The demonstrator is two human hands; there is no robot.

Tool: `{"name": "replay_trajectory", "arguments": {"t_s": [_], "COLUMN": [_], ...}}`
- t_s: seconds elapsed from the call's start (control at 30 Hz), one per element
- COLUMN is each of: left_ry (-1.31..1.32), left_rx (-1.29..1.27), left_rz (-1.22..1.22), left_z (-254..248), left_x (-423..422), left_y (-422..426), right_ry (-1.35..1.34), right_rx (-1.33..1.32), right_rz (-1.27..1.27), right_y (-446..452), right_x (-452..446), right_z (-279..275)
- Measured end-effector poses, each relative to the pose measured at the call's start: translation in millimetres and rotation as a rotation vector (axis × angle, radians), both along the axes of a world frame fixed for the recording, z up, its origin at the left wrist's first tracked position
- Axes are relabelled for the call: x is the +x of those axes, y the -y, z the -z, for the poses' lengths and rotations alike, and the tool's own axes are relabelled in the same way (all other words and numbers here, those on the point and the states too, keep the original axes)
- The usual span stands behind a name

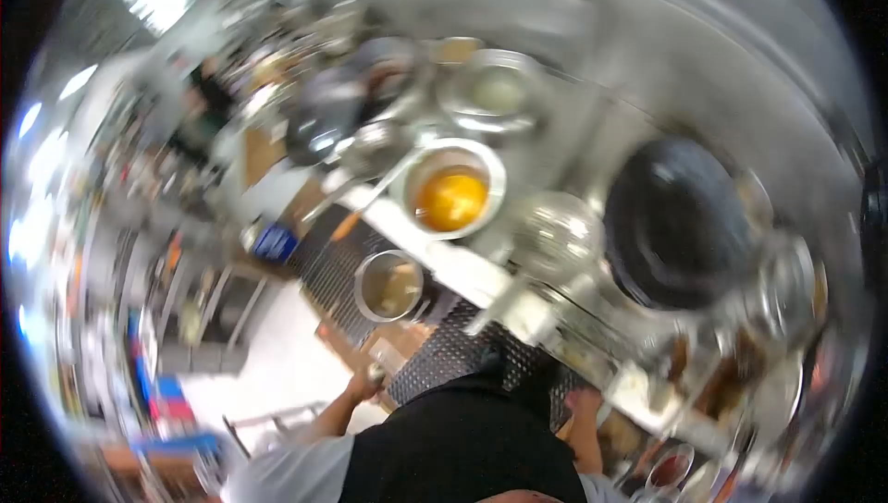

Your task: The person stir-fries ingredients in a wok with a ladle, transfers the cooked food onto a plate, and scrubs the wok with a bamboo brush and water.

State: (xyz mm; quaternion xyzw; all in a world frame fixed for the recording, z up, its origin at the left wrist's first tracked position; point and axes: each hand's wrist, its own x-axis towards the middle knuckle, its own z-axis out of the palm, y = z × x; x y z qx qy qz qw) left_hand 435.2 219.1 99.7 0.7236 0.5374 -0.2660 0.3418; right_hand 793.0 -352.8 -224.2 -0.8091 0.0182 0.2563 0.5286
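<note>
My left hand is low at the left, closed around a small pale, rounded end of something that I cannot make out. It is near a cardboard piece and the perforated black mat. At the counter's front edge, my right hand is blurred, and its fingers cannot be made out. Farther in stands a metal pot with pale contents. A white-rimmed pot of orange liquid sits on the counter, with a long-handled utensil resting across its rim.
A large black wok occupies the right of the steel range. A perforated metal strainer lies beside it, its handle over the front edge. Behind are a metal bowl and more dark pans. A blue box is at left.
</note>
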Motion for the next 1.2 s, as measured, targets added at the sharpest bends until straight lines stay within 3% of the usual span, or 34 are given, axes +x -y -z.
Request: {"name": "replay_trajectory", "arguments": {"t_s": [0.03,0.07,0.13,0.17,0.2,0.27,0.3,0.53,0.6,0.8,0.83,0.93,1.03,1.1,1.2], "left_ry": [0.09,0.173,0.072,0.163,0.242,0.25,0.136,-0.132,-0.225,-0.215,-0.082,-0.023,0.167,-0.039,-0.049], "left_rx": [0.041,0.181,0.068,0.171,0.282,0.242,0.253,0.245,0.206,0.101,0.113,0.136,-0.034,0.006,0.144], "left_rz": [0.136,0.087,-0.05,-0.108,-0.155,-0.247,-0.369,-0.905,-1.067,-1.348,-1.371,-1.453,-1.476,-1.297,-1.362], "left_z": [8,13,-2,-6,-9,-4,-39,-44,-17,11,23,72,88,50,40], "left_x": [-7,-13,-10,-14,-21,-43,-42,-141,-159,-112,-106,-95,-107,-119,-153], "left_y": [4,21,42,60,78,105,125,296,359,492,507,522,513,483,455], "right_ry": [-0.394,-0.79,-0.029,-0.018,-0.162,-0.347,-0.361,-0.215,-0.161,-0.031,-0.021,0.008,0.039,0.058,0.101], "right_rx": [-0.006,-0.067,-0.122,-0.132,-0.152,-0.228,-0.258,-0.395,-0.424,-0.45,-0.447,-0.444,-0.449,-0.446,-0.431], "right_rz": [0.086,0.167,-0.617,-0.751,-0.778,-0.843,-0.911,-1.387,-1.495,-1.808,-1.85,-1.968,-2.073,-2.127,-2.205], "right_y": [-20,-43,-93,-115,-143,-191,-213,-359,-390,-455,-460,-469,-473,-481,-497], "right_x": [13,20,11,21,31,44,53,74,66,6,-7,-48,-87,-119,-172], "right_z": [-31,-54,-64,-84,-100,-121,-128,-175,-184,-213,-218,-236,-245,-250,-254]}}
